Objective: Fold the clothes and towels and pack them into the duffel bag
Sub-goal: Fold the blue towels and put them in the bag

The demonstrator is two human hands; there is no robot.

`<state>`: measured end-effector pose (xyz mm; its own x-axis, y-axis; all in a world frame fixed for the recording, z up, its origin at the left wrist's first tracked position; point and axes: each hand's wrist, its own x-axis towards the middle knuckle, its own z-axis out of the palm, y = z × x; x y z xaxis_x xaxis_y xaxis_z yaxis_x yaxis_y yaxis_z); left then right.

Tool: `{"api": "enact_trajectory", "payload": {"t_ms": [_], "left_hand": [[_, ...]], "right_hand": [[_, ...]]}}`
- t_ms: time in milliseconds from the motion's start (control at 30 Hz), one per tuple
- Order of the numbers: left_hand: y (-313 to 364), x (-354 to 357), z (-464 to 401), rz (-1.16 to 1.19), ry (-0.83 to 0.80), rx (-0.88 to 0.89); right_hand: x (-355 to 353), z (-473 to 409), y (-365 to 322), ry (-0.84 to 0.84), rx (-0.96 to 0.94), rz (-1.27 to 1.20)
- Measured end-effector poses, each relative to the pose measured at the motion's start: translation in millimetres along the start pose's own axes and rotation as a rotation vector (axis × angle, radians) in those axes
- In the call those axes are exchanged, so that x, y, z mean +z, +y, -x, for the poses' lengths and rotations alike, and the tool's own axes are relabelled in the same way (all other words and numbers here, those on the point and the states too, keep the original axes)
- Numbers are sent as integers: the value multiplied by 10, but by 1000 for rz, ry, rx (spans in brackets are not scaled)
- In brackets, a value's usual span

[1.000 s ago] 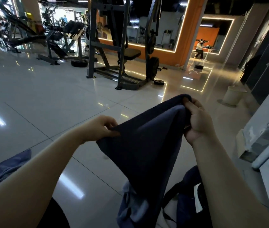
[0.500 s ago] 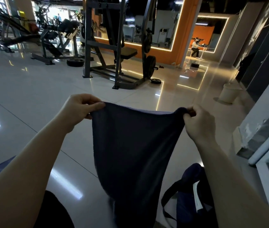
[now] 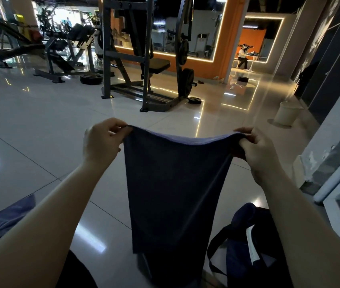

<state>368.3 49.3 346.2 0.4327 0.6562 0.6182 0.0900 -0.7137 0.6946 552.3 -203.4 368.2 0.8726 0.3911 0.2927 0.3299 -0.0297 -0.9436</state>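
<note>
I see my left hand [image 3: 100, 142] and right hand [image 3: 256, 150] each pinching a top corner of the towel [image 3: 175, 183], which hangs spread between them (doubled, it seems) above the floor [image 3: 40, 125]. The bag [image 3: 246, 246] sits lower right.

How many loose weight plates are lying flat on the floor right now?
2: one large weight plate left of the machine frame, one small weight plate by its right foot. More may be hidden behind equipment.

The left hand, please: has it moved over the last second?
Yes. The left hand has risen and swung outward, left, away from the right hand, spreading the towel against the floor tiles.
</note>
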Motion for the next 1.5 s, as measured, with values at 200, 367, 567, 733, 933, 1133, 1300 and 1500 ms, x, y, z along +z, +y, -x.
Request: {"api": "enact_trajectory", "payload": {"t_ms": [200, 367, 567, 733, 933, 1133, 1300, 1500], "left_hand": [[25, -26, -69, 548, -100, -291], [-50, -98, -82, 312, -283, -158], [-71, -171, -11, 294, -123, -136], [40, -237, 65, 266, -35, -128], [676, -644, -251, 298, 46, 7], [1338, -1098, -370, 308, 76, 105], [1693, -1453, -311, 340, 90, 119], [1875, -1645, -289, 304, 67, 139]], "right_hand": [[-72, 33, 19, -42, -50, 30], [-121, 17, 83, 46, -77, 121], [-104, 146, 85, 50, -5, 25], [-64, 209, -123, 112, 155, -162], [-264, 269, -924, 151, -69, -30], [-533, 569, -1717, 147, -114, -130], [-756, 903, -2121, 150, -139, -189], [-852, 1041, -2267, 130, -100, -242]]}}
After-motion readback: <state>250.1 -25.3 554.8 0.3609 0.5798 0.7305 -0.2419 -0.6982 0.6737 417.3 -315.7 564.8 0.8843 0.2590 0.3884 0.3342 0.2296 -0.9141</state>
